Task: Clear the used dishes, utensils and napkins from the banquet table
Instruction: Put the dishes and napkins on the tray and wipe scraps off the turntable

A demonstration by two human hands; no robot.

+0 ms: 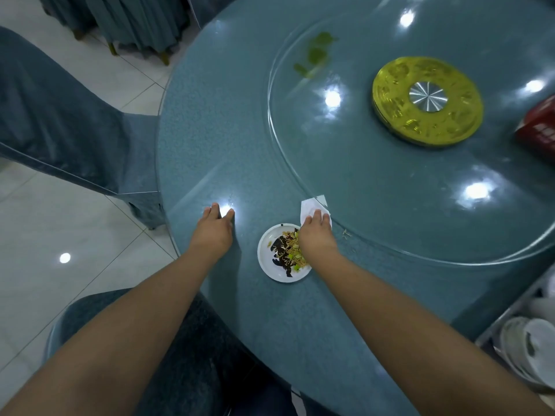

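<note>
A small white plate (270,265) with dark sauce and food scraps sits near the front edge of the round blue table (216,121). Just beyond it lies a white paper napkin (310,207), partly under the rim of the glass turntable (375,205). My right hand (315,232) reaches over the plate's right side, and its fingers rest on the napkin. Whether they pinch it is hidden. My left hand (214,228) lies flat on the table to the left of the plate, fingers straight.
A gold disc (428,100) marks the turntable's centre, with green scraps (315,52) on the glass and a red box (537,127) at the right edge. A bin of stacked used dishes (528,349) stands at the lower right. Blue covered chairs (60,121) flank the table.
</note>
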